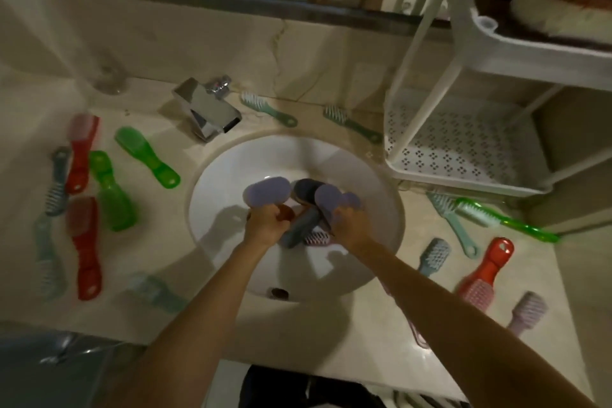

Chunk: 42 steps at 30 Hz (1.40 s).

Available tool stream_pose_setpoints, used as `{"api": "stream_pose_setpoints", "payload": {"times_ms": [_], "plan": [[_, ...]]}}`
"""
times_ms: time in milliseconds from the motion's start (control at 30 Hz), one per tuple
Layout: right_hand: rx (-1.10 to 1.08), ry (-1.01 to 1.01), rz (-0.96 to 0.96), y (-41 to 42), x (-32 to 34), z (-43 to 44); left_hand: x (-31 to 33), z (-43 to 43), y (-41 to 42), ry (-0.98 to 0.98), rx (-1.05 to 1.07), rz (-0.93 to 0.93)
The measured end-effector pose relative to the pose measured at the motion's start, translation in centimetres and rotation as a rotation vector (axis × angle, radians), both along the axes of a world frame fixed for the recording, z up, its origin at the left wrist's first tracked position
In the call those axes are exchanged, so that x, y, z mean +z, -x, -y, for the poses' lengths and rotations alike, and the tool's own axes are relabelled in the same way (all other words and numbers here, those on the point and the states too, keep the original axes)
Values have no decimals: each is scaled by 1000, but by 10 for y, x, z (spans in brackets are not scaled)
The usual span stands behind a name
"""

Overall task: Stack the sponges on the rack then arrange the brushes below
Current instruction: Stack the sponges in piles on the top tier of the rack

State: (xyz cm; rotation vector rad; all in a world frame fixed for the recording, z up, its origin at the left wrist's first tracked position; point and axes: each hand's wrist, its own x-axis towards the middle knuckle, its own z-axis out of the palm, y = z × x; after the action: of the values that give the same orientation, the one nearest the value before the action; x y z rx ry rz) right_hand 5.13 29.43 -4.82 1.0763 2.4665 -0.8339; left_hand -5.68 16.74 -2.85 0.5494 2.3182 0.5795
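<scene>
Head view: both hands reach down into the sink, which is set in the middle of the desk. The left hand has its grip closed round the near end of a purple sponge, which sticks out beyond the fist toward the far side. The right hand has its grip curled round the near end of a second purple sponge. Between the two, a little farther back, lies a dark sponge, touching the second one. Below the hands in the sink lies a grey brush, with a pink brush just beside it, partly hidden by the right hand.

The rack stands at the desk's far right corner, its perforated lower shelf near the sink's rim. What sits on its upper shelf is too blurred to tell. The tap stands at the far edge, left of the sink's middle.

More brushes lie scattered on the desk. Near the left edge are a red brush, a green brush and others in red, green, grey and teal. By the far edge lies a teal brush, with another near the rack. Toward the right edge lie a long green brush and a red-handled brush, with paler ones near them.
</scene>
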Motion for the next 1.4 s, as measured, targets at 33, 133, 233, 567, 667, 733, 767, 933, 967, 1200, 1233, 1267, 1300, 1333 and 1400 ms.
{"api": "stream_pose_setpoints", "payload": {"times_ms": [33,133,233,567,667,733,767,933,967,1200,1233,1267,1300,1333,1400], "plan": [[-45,-5,20,2,-5,-3,-9,-3,6,15,-35,4],[-160,7,68,9,-19,-10,-34,-16,19,17,-131,27],[-105,-14,146,18,-36,-14,-53,-25,22,63,-212,37],[-16,-96,251,24,-57,-25,-84,-40,15,202,-323,104],[-14,-86,245,27,-57,-27,-91,-44,9,239,-362,28],[-65,-44,213,28,-55,-30,-94,-47,5,261,-402,-22],[-95,-21,192,27,-54,-31,-94,-49,3,271,-423,-35],[-143,4,120,21,-46,-36,-94,-55,-5,265,-368,-40],[-154,-1,94,19,-44,-36,-93,-55,-5,256,-336,-42],[-276,-64,-180,9,-8,-34,-49,-47,0,-10,41,7],[-270,-87,-224,7,0,-33,-37,-46,3,-35,77,-18],[-267,-106,-268,6,9,-31,-24,-44,5,-65,111,-40],[-266,-127,-307,5,18,-30,-11,-42,7,-100,150,-44],[-266,-148,-339,4,27,-29,1,-41,9,-140,188,-28],[-259,-188,-415,2,44,-28,26,-40,9,-213,238,9]]}}
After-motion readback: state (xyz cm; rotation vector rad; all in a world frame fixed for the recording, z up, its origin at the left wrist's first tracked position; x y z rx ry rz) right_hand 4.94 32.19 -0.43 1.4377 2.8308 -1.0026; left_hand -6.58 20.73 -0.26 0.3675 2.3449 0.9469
